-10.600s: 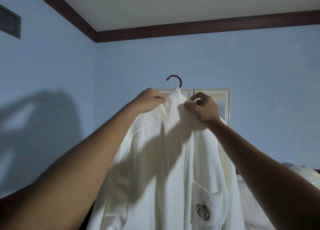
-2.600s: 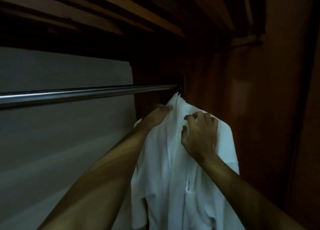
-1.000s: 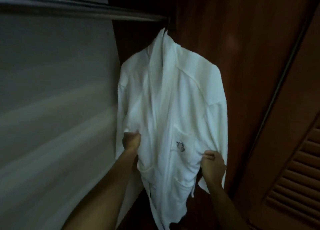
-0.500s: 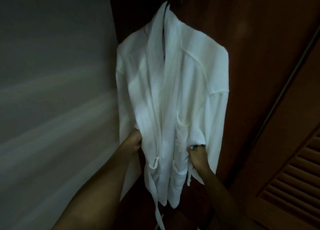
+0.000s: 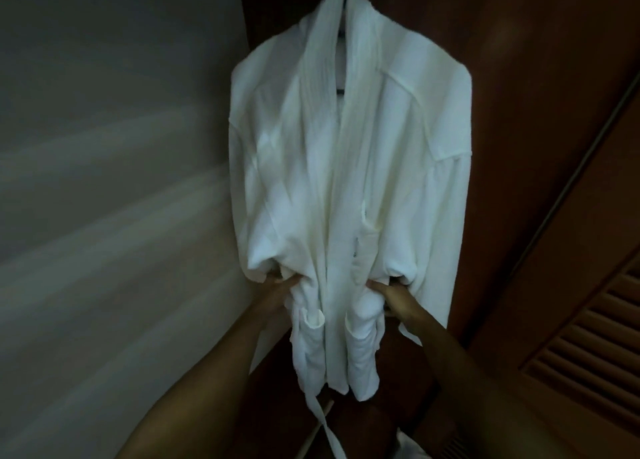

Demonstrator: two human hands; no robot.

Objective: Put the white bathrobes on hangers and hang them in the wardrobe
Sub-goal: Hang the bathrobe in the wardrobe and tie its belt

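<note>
White terry bathrobe [image 5: 346,153] hanging inside a dark brown wooden wardrobe [image 5: 540,77], collar up at the top edge of the shot, hem pointing down, so long axis pretty much vertical with the front opening facing the camera. Hanger mostly hidden, just a dark sliver [image 5: 341,43] peeking out between the lapels. Rail out of view.

Both arms reaching up and forward from the bottom of the shot, forearms angled inward toward the robe's waist. Left hand [image 5: 277,287] tucked in under the bunched fabric on the left side at waist height, fingers buried in the cloth, looks like a grip clamped on the robe but mostly covered, so hard to swear by. Right hand [image 5: 391,290] mirrored on the other side, knuckles showing, fingers curled into the fabric just under the sleeve fold, grip closed on the robe.

Robe body rising straight above both hands, lower skirt dropping between and below them. Fabric gathered and puffed out right above each hand. Two belt loops or pocket edges sitting just inside the hands. Belt end [image 5: 320,413] dangling from the hem down past the left forearm.

Pale grey panel [image 5: 110,181] filling the left side, blurry with streaks. Louvered wooden door [image 5: 588,347] at lower right, slats visible.
</note>
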